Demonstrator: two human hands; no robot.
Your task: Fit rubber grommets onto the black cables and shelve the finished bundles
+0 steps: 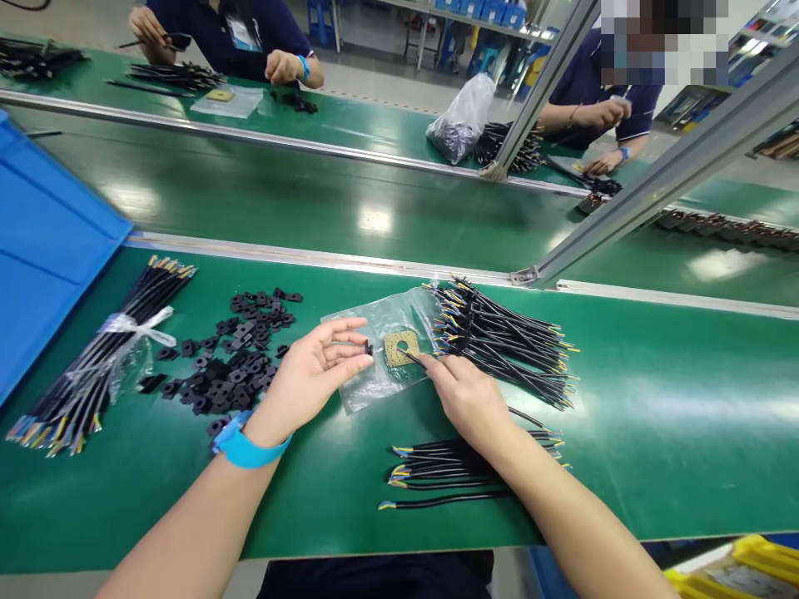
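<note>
My left hand [315, 370] is pinching a small black clip [369, 349]. My right hand [465, 399] is pinching a thin black cable [416, 359], its tip touching the square yellow sponge [392, 356].

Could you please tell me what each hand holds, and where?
Left hand pinches a small black part by one side; right hand pinches a black cable near its tip.

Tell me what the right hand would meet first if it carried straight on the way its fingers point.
Probably the tan square pad on the clear bag: the black cable in the right hand points at it; depth unclear.
</note>
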